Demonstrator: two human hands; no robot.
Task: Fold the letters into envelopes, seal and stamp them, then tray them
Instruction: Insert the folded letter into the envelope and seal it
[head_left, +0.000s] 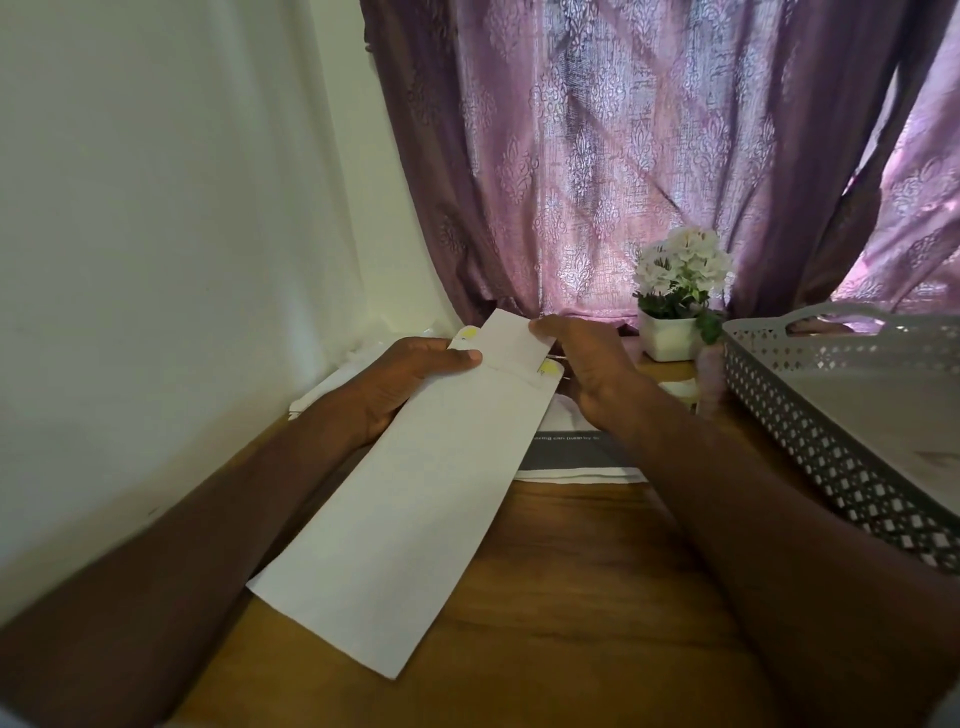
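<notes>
My left hand (415, 376) grips the long white envelope (410, 499) near its mouth, thumb laid flat across the front and fingers curled behind. My right hand (587, 364) pinches the folded letter (511, 338) at its far edge; the letter sits partway inside the envelope, its upper part sticking out toward 12 o'clock. The envelope is held above the wooden table (571, 597), slanting from 7 o'clock up to 1 o'clock, with yellow spots showing at the corners of its open flap. Under my right wrist, a sheet of paper with a grey printed band (569, 452) lies on the table. At 2 o'clock stands a small white pot of white flowers (675, 306). At 3 o'clock sits a grey perforated tray (810, 431). A purple patterned curtain (597, 156) hangs at 12 o'clock.
</notes>
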